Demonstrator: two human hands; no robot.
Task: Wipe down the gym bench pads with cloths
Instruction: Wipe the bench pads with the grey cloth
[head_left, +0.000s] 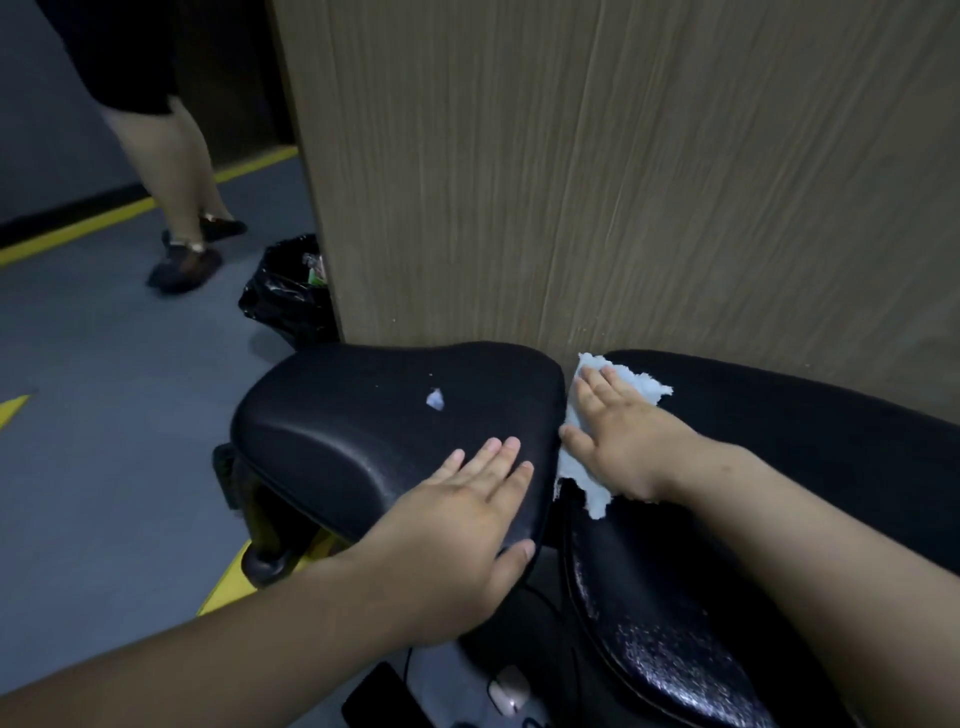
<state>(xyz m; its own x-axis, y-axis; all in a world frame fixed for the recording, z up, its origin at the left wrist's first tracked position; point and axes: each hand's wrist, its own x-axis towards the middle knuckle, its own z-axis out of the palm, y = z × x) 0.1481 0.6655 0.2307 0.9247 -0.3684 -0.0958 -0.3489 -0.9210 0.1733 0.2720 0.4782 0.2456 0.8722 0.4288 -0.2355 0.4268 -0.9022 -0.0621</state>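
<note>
A black seat pad (363, 415) of the gym bench lies in the middle, with a small white scrap of tissue (435, 400) stuck on its top. My left hand (467, 525) rests flat on the pad's near right corner, fingers spread, holding nothing. To the right is the long black back pad (779, 441). My right hand (623, 441) presses a torn white cloth (631, 382) flat onto the back pad's left end, at the gap between the two pads. The cloth sticks out beyond the fingertips and below the wrist.
A wood-grain wall (623, 182) stands right behind the pads. A black rubbish bag (288, 296) sits at the wall's left corner. A person's legs (182, 171) stand on the grey floor with yellow lines (78, 228) at the far left. The bench's yellow frame (228, 582) shows below the seat pad.
</note>
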